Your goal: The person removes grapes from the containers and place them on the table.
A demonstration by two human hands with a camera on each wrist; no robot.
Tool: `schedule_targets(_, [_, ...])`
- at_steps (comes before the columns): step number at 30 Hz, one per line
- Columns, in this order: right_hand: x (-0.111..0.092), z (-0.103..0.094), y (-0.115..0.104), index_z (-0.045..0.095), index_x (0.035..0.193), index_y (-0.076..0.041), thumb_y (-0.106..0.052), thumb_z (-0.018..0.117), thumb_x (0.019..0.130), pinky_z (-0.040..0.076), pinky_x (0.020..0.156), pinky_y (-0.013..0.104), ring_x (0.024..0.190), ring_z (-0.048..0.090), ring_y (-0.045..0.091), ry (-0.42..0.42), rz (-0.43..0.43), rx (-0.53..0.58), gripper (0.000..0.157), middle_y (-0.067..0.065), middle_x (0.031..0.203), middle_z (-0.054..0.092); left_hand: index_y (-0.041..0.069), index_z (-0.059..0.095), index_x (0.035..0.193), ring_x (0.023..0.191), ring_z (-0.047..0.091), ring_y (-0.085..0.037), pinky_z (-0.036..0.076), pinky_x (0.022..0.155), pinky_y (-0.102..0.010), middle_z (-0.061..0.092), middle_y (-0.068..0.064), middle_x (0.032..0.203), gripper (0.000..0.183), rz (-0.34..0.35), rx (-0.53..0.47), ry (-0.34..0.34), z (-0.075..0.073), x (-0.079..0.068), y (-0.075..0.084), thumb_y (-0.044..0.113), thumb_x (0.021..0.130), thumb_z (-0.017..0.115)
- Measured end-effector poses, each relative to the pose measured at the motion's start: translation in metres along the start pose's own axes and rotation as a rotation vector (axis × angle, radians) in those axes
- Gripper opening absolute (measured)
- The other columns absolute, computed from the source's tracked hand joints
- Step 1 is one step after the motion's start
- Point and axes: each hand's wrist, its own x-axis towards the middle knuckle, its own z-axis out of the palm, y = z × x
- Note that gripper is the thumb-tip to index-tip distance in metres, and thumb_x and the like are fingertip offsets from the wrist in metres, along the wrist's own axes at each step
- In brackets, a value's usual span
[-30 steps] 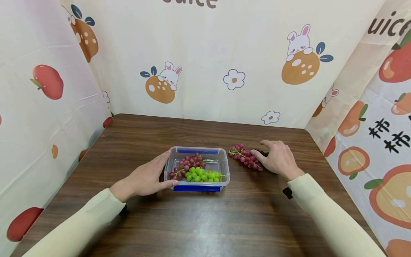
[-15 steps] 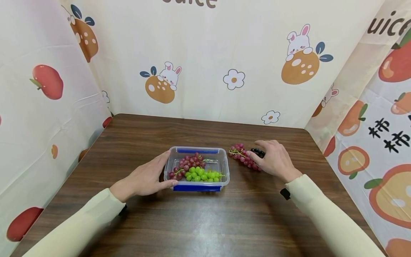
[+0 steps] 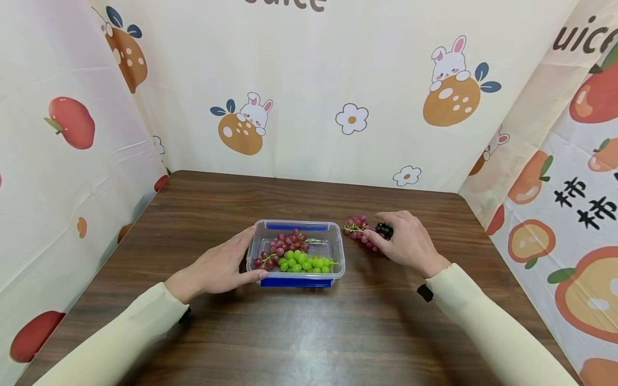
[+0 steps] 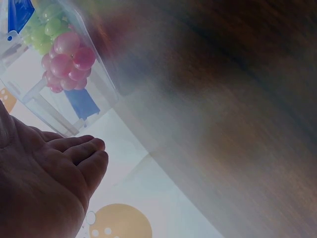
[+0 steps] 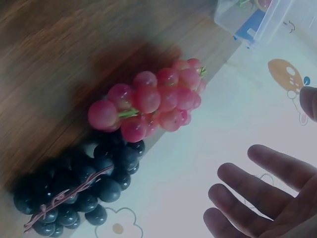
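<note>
A clear plastic container [image 3: 341, 254] with blue clips sits mid-table in the head view. Inside lie a bunch of dark red grapes [image 3: 288, 244] and a bunch of green grapes [image 3: 299, 261]. My left hand [image 3: 214, 271] rests along the container's left side, thumb at the front rim and fingers extended. Over the table to the right, my right hand [image 3: 407, 238] hovers with spread fingers and nothing in it. Beneath and beside it are a bunch of red grapes [image 5: 158, 96] and a bunch of black grapes [image 5: 79, 188], the black one partly hidden by the hand in the head view.
The brown wooden table [image 3: 299, 332] reaches back to a printed curtain [image 3: 309, 134] with rabbits, fruit and flowers. More printed curtain [image 3: 536, 187] closes off the right side, and another hangs at the left.
My right hand has shifted left and slightly back toward the red grapes, uncovering more of the black bunch. The left hand and container have stayed in place.
</note>
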Motion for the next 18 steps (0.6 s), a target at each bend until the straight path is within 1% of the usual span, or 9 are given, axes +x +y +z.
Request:
schedule_targets(6, [0.0,0.0,-0.009,0.072,0.125,-0.006,-0.053,0.073,0.091,0.047,0.1,0.055,0.116,0.061,0.035,0.009,-0.019,0.017,0.058,0.015,0.121,0.071,0.008,0.008,0.166,0.149,0.034,-0.033,0.043,0.109,-0.054,0.021,-0.015,0.168,0.117,0.009,0.002,0.009,0.001,0.0,-0.001,0.085,0.086,0.049])
schedule_targets(10, [0.0,0.001,-0.014,0.073,0.121,-0.009,-0.052,0.075,0.09,0.05,0.095,0.052,0.111,0.062,0.031,0.024,-0.041,0.037,0.053,0.011,0.115,0.072,0.009,0.008,0.166,0.149,0.034,-0.033,0.043,0.109,-0.055,0.022,-0.014,0.168,0.117,0.012,-0.001,0.012,0.001,0.0,-0.001,0.084,0.087,0.05])
schedule_targets(14, [0.001,0.002,-0.017,0.075,0.118,-0.01,-0.049,0.077,0.09,0.05,0.095,0.051,0.11,0.063,0.029,0.035,-0.067,0.049,0.048,0.008,0.114,0.073,0.008,0.008,0.166,0.149,0.034,-0.033,0.042,0.11,-0.055,0.022,-0.015,0.168,0.117,0.013,-0.002,0.012,0.0,0.0,0.0,0.084,0.087,0.05])
schedule_targets(18, [0.001,0.003,-0.021,0.075,0.119,-0.011,-0.05,0.076,0.09,0.05,0.095,0.051,0.111,0.063,0.029,0.036,-0.082,0.055,0.048,0.008,0.115,0.073,0.008,0.008,0.166,0.149,0.033,-0.033,0.041,0.11,-0.055,0.021,-0.014,0.168,0.117,0.009,-0.004,0.009,0.0,0.0,0.0,0.084,0.087,0.05])
